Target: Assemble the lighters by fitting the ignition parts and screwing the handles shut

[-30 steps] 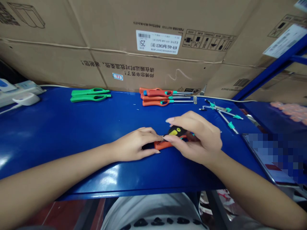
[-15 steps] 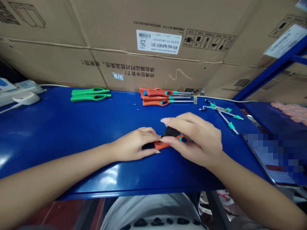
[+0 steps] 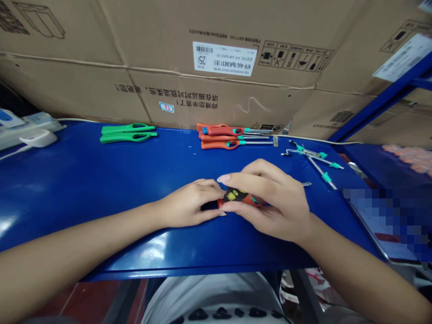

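On the blue table in front of me lies an orange lighter with a long metal tip, whose end shows past my right hand. My left hand grips the lighter's left end between thumb and fingers, its side resting on the table. Held over the lighter's handle is a black-and-yellow screwdriver, with my right hand closed around it. Its tip is hidden near my left fingertips. The fingers of my right hand cover much of the lighter.
Behind stand several orange lighters in a pile and green lighter handle shells. Metal lighter tubes with teal parts lie at the right. A large cardboard box walls the back. A dark-framed screen device is at the right edge.
The screwdriver has turned and tilted in my right hand, so its yellow marks now show. My right hand has shifted slightly left. My left hand has kept its hold.
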